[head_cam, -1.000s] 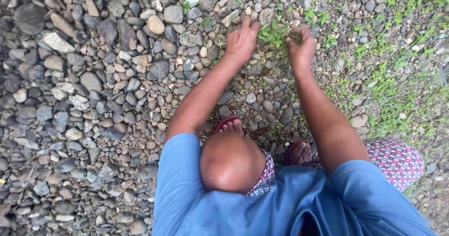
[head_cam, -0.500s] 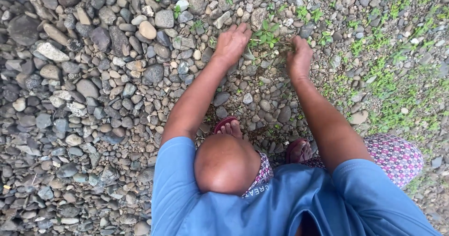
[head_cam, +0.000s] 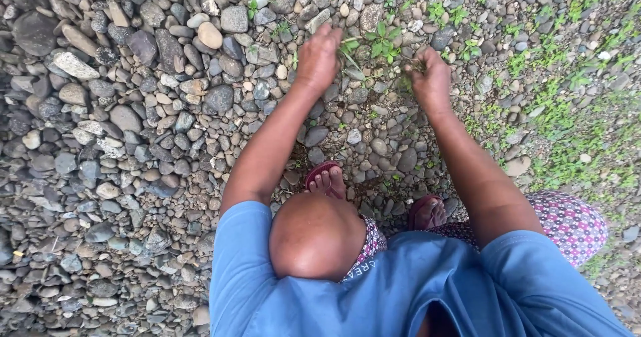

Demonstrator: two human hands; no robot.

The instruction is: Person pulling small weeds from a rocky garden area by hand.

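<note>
Grey rounded river stones (head_cam: 133, 117) cover the ground. Left hand (head_cam: 318, 58) pinches a small green leafy weed (head_cam: 380, 43); right hand (head_cam: 431, 77) is closed around a tuft of pulled weeds (head_cam: 415, 65).

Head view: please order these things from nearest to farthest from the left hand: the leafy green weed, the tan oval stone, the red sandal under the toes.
1. The leafy green weed, just to the right of the left hand, between both hands.
2. The tan oval stone, out on the left among grey pebbles.
3. The red sandal, lower down, close to the person's knee.
</note>
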